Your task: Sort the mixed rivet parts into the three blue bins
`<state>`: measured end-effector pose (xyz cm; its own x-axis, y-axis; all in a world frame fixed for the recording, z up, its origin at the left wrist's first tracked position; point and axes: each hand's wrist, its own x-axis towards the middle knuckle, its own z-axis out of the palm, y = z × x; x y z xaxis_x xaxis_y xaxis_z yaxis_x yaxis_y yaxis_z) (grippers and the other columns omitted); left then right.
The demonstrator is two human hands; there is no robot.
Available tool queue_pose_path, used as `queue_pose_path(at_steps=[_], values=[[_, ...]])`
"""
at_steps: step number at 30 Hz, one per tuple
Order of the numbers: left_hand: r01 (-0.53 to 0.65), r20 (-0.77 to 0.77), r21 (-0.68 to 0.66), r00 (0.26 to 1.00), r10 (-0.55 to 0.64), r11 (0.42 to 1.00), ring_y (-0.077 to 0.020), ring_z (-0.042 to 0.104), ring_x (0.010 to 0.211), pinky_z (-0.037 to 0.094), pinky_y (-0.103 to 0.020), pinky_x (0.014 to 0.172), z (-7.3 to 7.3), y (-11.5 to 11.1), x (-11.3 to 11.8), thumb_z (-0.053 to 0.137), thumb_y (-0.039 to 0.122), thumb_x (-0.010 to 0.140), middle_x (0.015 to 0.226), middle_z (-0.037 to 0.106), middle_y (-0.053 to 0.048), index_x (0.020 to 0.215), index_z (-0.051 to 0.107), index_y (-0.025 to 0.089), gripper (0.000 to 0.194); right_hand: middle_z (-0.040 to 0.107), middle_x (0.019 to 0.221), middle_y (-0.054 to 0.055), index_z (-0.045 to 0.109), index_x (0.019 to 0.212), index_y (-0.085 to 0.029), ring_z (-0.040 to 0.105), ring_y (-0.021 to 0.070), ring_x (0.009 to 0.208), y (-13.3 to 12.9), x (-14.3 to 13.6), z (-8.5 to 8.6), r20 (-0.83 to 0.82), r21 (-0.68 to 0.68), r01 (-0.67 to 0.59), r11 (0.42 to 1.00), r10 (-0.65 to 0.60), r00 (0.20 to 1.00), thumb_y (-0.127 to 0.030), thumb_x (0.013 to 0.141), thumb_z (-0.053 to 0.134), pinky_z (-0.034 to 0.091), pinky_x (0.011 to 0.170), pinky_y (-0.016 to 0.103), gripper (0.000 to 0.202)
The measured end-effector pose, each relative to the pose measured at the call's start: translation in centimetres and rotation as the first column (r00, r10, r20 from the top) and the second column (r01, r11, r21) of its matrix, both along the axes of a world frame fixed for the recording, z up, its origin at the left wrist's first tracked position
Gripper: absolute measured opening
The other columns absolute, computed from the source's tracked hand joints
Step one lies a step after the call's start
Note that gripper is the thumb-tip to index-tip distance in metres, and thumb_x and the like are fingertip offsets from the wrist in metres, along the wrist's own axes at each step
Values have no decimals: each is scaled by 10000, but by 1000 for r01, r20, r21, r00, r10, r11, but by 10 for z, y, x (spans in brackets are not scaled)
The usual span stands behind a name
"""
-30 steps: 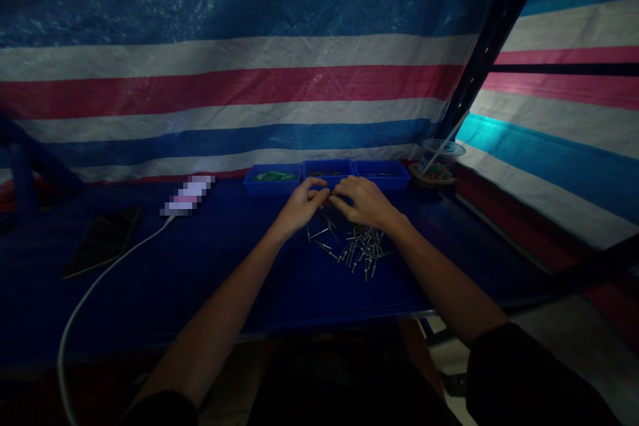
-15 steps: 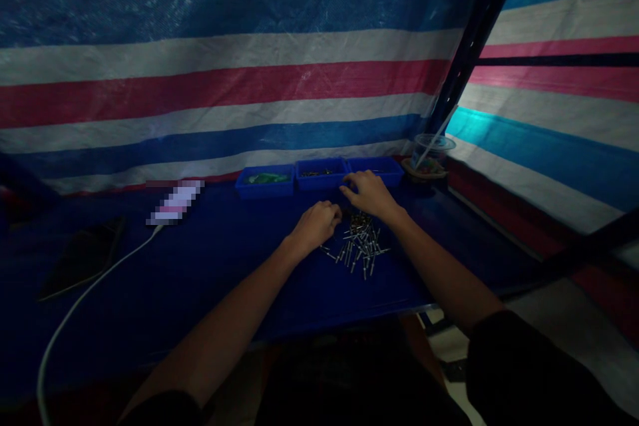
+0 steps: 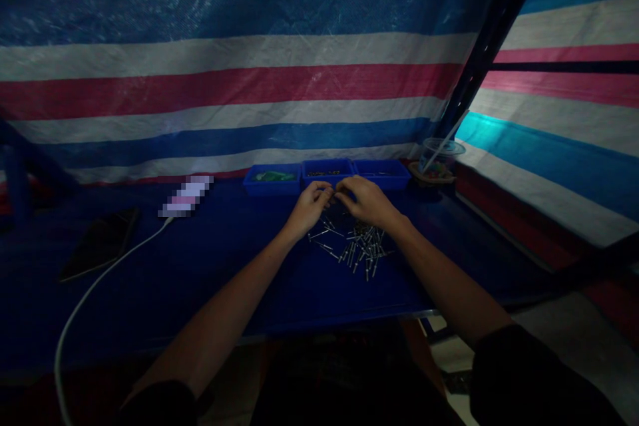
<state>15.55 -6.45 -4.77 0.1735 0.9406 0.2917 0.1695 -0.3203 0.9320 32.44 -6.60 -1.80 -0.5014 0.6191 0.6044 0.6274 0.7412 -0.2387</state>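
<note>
My left hand [image 3: 310,206] and my right hand [image 3: 367,201] meet just in front of the middle bin, fingertips almost touching. Thumb and fingers are pinched together on both hands, and whatever sits between them is too small and dark to make out. Below and between the wrists lies a loose pile of thin silvery metal pins [image 3: 367,249], each with a thicker collar along its shaft. Several single pins [image 3: 327,233] are scattered to the left of the pile, under my left hand.
Three blue bins line the back: a left bin [image 3: 272,189] holding green plastic, a middle bin [image 3: 327,164] with small metal parts, and a right bin [image 3: 397,176]. A clear cup [image 3: 439,154] with a straw stands right. Leftward lie a dark phone [image 3: 100,243] and a lit phone [image 3: 187,196] on a white cable [image 3: 94,286].
My left hand has moved up and away from the pins, and both hands have come together, fingertips closing. Stray pins left of the pile are now uncovered. The camera view has shifted slightly.
</note>
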Motion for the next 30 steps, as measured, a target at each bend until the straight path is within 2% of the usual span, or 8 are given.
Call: queue_pose_path(at_steps=[3,6,8,11,15,19,25,30], values=[[-4,-286,136,957,43,991,-162,609,742,458,-280,700,-2,-5,5,417,334,928,808,653,-37,1047,554,176,241,621,819,57,576,899,-185,547,177,779,-9,6,19,-301,212,130,969,-61,952,-279,909,447,421,730,337,161],[132,-636,303,765,98,944,-215,600,939,450,-337,848,-4,-9,13,474,243,894,972,659,-75,1036,608,183,203,603,849,58,556,969,-201,546,180,784,-16,9,45,-549,355,329,875,-89,831,-314,940,376,419,745,361,214],[218,-764,327,634,121,920,-240,583,981,450,-364,871,-4,-11,20,487,210,881,1021,644,-90,1036,627,184,210,598,858,57,549,1018,-208,546,185,790,-12,8,58,-582,376,401,835,-124,804,-323,946,363,415,767,375,230],[241,-831,323,534,153,915,-250,585,946,471,-368,833,-5,-14,28,527,242,871,988,630,-106,1021,623,165,194,612,842,63,555,1057,-191,547,212,828,8,7,55,-402,299,414,860,-279,872,-332,919,429,414,790,383,234],[206,-824,326,540,171,923,-229,595,893,479,-348,813,-7,-19,27,517,218,877,923,625,-95,935,599,148,122,643,945,124,581,1055,-153,546,264,918,32,12,13,-6,36,475,879,-475,880,-333,864,519,417,787,386,270],[196,-736,329,666,120,924,-209,602,878,483,-345,812,-9,-17,15,481,96,849,912,617,-74,976,576,157,170,653,937,103,591,1064,-148,555,243,915,30,13,-17,49,-118,385,915,-382,923,-344,862,526,421,815,370,289],[-55,-199,202,975,96,978,-138,604,812,503,-283,771,-3,1,0,532,21,734,946,584,-43,923,573,158,237,655,891,57,593,1070,-166,565,201,899,11,-12,-13,-116,-126,123,984,-138,984,-290,868,497,423,842,354,256],[-158,305,-112,934,186,981,-94,592,723,512,-266,752,14,1,-6,625,56,682,829,546,11,935,563,164,282,645,874,41,546,1147,-174,557,189,881,3,-21,-14,-122,-123,-35,992,20,992,-236,833,537,434,811,339,320]])
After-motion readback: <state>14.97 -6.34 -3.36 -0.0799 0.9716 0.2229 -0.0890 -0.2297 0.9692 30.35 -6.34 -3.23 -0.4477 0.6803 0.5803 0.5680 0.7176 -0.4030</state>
